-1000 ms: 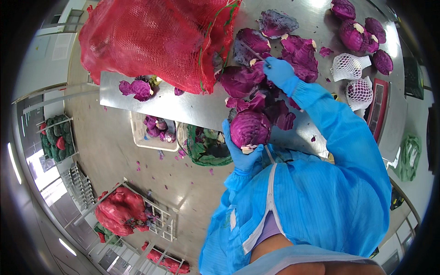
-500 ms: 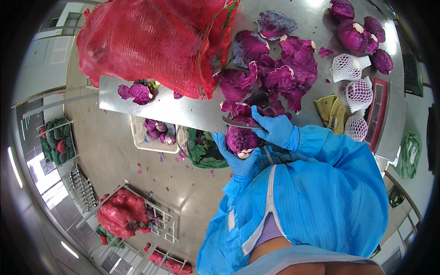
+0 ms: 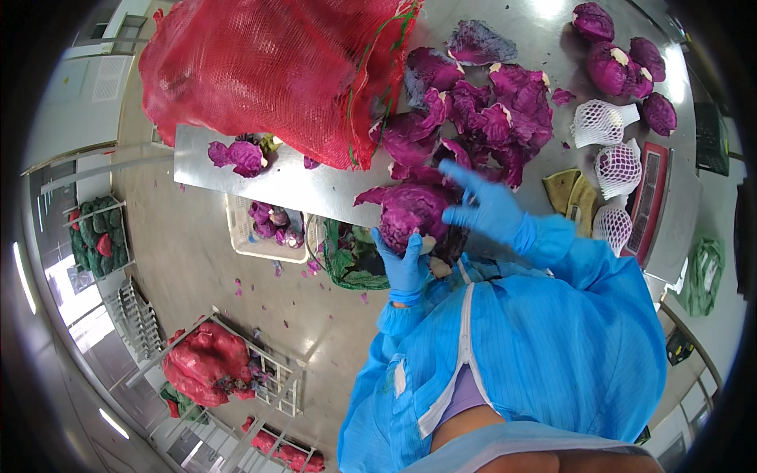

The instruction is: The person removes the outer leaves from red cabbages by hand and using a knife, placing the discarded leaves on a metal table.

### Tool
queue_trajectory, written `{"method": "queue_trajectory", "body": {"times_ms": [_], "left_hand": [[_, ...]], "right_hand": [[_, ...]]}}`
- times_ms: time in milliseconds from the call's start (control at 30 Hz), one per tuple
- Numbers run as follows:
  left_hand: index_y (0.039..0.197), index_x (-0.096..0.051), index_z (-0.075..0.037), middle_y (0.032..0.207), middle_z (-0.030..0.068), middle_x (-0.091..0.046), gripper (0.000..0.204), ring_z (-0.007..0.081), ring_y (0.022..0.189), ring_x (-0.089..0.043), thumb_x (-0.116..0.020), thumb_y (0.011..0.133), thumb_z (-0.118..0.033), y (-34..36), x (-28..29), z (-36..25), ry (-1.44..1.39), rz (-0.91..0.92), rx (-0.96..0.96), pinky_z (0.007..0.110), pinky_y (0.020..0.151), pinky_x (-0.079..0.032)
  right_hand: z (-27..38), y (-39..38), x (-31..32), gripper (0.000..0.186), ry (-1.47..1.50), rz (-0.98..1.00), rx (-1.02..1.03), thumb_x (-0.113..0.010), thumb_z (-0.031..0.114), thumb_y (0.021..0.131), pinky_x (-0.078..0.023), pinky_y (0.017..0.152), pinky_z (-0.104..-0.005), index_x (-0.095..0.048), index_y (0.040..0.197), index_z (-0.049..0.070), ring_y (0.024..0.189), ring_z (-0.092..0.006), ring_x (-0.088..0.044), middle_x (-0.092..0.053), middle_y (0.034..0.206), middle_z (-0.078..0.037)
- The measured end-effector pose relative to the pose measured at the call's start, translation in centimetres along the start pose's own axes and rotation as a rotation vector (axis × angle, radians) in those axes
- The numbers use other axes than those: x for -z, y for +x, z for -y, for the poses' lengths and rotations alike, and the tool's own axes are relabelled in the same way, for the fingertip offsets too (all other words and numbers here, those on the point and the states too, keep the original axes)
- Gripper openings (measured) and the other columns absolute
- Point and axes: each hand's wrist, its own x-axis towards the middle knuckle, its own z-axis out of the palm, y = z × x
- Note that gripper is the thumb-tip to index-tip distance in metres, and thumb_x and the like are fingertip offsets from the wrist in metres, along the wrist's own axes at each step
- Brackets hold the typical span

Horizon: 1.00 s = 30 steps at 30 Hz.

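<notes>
A red cabbage point(image 3: 412, 211) is at the table's near edge, one outer leaf sticking out to the left. My left hand point(image 3: 401, 263), in a blue glove, grips it from its lower left with the thumb up against it. My right hand point(image 3: 490, 206), also gloved and partly blurred, is just right of the cabbage, with index finger and thumb spread apart. The knife does not show; the underside of the right hand is hidden. Beyond the cabbage lies a pile of loose purple leaves point(image 3: 505, 118). A dark leaf hangs at the cabbage's right side.
A large red mesh sack point(image 3: 268, 79) covers the table's far left. Several trimmed cabbages point(image 3: 607, 69) sit at the far right, near white foam-netted cabbages point(image 3: 617, 167), a red-edged scale point(image 3: 648, 201) and a brown cloth point(image 3: 571, 197). A white crate point(image 3: 268, 251) stands below the table on the left.
My right hand has moved slightly right with fingers spread, and the knife it held is out of sight. The cabbage has been turned, with a leaf now sticking out on its left.
</notes>
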Motion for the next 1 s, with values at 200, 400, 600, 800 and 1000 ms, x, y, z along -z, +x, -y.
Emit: {"method": "queue_trajectory", "body": {"times_ms": [200, 400, 600, 800, 1000], "left_hand": [[0.152, -0.014, -0.002, 0.153, 0.0293, -0.019, 0.133, 0.0463, 0.142, -0.017, -0.093, 0.049, -0.035, 2.3, -2.4, -7.9, 1.212, 0.495, -0.705, 0.05, 0.114, -0.025], [0.147, -0.027, 0.001, 0.144, 0.0221, -0.038, 0.118, 0.0364, 0.133, -0.039, -0.091, 0.054, -0.036, 5.4, -3.1, -6.2, 1.07, 0.5, -0.811, 0.044, 0.111, -0.031], [0.149, -0.025, -0.001, 0.144, 0.0164, -0.037, 0.11, 0.0277, 0.13, -0.041, -0.089, 0.062, -0.02, 5.2, -2.4, -2.9, 0.626, 0.241, -0.477, 0.039, 0.11, -0.033], [0.152, -0.018, -0.004, 0.146, 0.0178, -0.03, 0.12, 0.0309, 0.133, -0.037, -0.088, 0.055, -0.015, 4.7, -3.3, -2.7, 0.451, 0.291, -0.341, 0.04, 0.112, -0.032], [0.151, -0.018, -0.002, 0.147, 0.0203, -0.03, 0.118, 0.035, 0.135, -0.034, -0.086, 0.056, -0.018, 4.5, -3.7, -3.3, 0.747, 0.274, -0.532, 0.044, 0.113, -0.029]], "right_hand": [[-2.7, 0.9, -1.5, 0.097, 0.063, 0.21, -0.078, -0.08, 0.046, 0.073, -0.045, 0.07, -0.0254, -0.031, 0.151, 0.014, 0.071, -0.01, -0.045, -0.059, 0.123, -0.009], [0.2, 4.7, 0.5, 0.059, 0.467, 0.206, -0.322, -0.058, 0.041, 0.095, -0.034, 0.041, -0.0218, -0.042, 0.143, 0.01, 0.049, -0.0067, -0.044, -0.051, 0.065, -0.001], [-2.9, -1.5, -0.7, 0.07, 0.014, 0.058, -0.026, -0.041, 0.05, 0.1, -0.044, 0.048, -0.0437, -0.019, 0.152, 0.01, 0.051, -0.0327, -0.058, -0.058, 0.061, -0.02], [0.2, -0.4, -1.6, 0.081, -0.354, 0.182, -0.045, -0.038, 0.055, 0.098, -0.041, 0.046, -0.0463, 0.001, 0.154, 0.011, 0.046, -0.0364, -0.054, -0.056, 0.057, -0.022], [0.1, 1.4, -1.3, 0.082, -0.338, 0.222, -0.056, -0.039, 0.056, 0.097, -0.041, 0.046, -0.0457, 0.002, 0.154, 0.013, 0.046, -0.0362, -0.053, -0.055, 0.056, -0.021]]}}
